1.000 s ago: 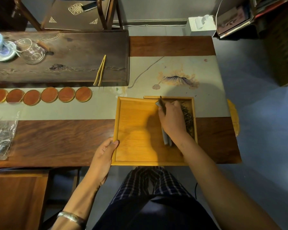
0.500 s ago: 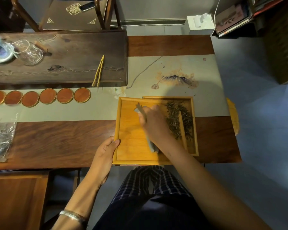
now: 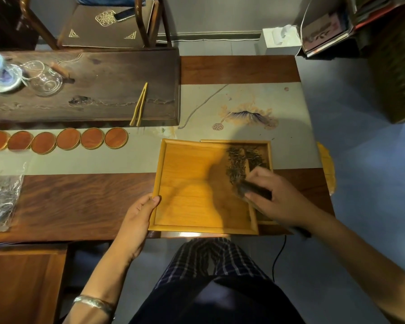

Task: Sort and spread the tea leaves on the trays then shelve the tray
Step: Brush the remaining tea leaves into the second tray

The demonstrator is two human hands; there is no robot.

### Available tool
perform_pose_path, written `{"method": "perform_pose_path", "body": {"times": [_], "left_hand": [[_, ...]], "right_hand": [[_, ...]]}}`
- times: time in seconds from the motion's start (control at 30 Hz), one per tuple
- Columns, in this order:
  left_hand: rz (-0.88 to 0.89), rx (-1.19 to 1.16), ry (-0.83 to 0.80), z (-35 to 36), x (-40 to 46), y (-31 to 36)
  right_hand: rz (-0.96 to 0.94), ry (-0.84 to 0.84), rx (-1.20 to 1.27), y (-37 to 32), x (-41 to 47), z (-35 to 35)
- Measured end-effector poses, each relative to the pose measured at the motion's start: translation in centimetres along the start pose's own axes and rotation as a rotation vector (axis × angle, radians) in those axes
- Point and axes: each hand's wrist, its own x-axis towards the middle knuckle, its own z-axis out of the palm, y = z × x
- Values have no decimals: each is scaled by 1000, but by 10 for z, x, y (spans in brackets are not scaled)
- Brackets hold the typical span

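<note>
your right hand (image 3: pixel 283 202) has swung back from the left part of the upper tray (image 3: pixel 197 188) to its right edge since half a second ago; a second ago it sat over the leaves, so this reads as one full sweep out and back. its fingers are curled round a dark brush-like tool (image 3: pixel 253 191), blurred, with its tip at the near end of the tea leaves (image 3: pixel 242 163). your left hand (image 3: pixel 138 213) has not moved: thumb hooked over the tray's left rim, fingers under the near corner, gripping it.

the leaves lie in a dark band at the far right, straddling the upper tray's right rim and the lower tray (image 3: pixel 268 146) under it. most of the upper tray floor is bare wood.

judgement: spreading barely begun, leaves remain bunched; more strokes leftward needed before shelving. risk: flicking leaves over the rim onto the table runner (image 3: pixel 290 108).
</note>
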Motion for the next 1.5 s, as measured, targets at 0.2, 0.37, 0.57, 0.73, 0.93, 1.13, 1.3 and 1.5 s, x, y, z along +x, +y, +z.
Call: {"method": "perform_pose_path", "body": {"times": [0.2,0.37,0.57,0.73,0.93,1.13,1.3,1.5], "left_hand": [[2,-14,3,0,1,2],[18,44,-41,2,-1,6],[36,43,-55,-2,-5,8],[28,34,-41,-7,-7,5],[13,-42,14,-7,-7,3],[25,15,3,-7,-4,9],[19,89,-50,1,-5,9],[-3,128,-74,3,-6,6]], "right_hand": [[81,-176,45,11,-35,-2],[38,-297,-173,11,-21,-1],[50,-206,-268,20,0,-4],[92,-120,-135,19,13,-4],[39,-233,51,-7,1,-9],[-46,-326,-505,-2,-8,-4],[-7,-308,-684,8,-2,6],[67,-232,-720,26,17,6]]}}
